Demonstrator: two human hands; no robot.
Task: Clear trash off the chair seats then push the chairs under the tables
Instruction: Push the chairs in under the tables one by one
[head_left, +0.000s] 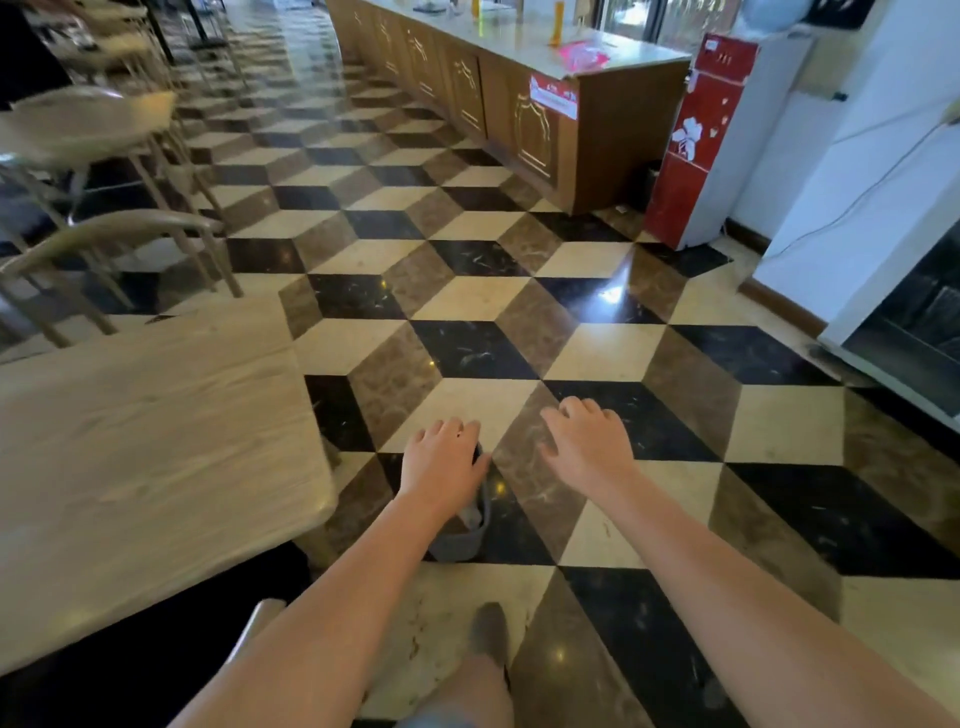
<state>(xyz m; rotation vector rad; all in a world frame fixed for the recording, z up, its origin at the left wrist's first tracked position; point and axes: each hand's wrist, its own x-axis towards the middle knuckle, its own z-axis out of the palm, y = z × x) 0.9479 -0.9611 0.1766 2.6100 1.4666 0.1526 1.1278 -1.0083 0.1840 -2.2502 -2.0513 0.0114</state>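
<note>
Your left hand (441, 462) and right hand (587, 441) both released, fingers loose, held forward over floor, free for next chair. Chairs (119, 234) stand far left beyond desk (156, 426); no trash visible.

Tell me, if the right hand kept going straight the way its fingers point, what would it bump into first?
Probably nothing soon. The right hand points over bare checkered floor; the wooden counter stands far ahead, though depth is hard to judge.

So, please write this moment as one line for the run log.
left hand: open, empty | right hand: open, empty | table: at left | chairs: beyond table
</note>
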